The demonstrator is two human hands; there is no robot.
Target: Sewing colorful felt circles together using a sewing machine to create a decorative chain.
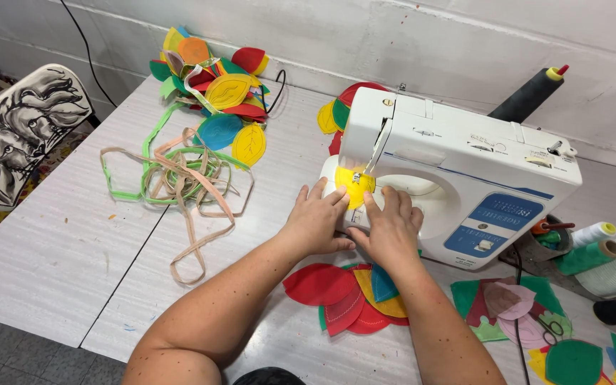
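You've got your left hand (315,221) and right hand (391,228) pressed flat, fingers spread and gripping nothing, pinning the yellow felt leaf (355,187) steady under the sewing machine (465,178) needle.

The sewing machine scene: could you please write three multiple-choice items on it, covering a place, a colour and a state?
1. Where does the tangle of ribbons lie?
A. left of the sewing machine
B. on top of it
C. on the floor

2. What colour is the felt piece under the needle?
A. blue
B. yellow
C. black

3. How are the left hand and right hand placed?
A. raised in the air
B. holding scissors
C. flat beside the felt piece

Answers: 1 A, ribbons sit on the table leftward; 2 B, it shows yellow; 3 C, fingers press down at it.
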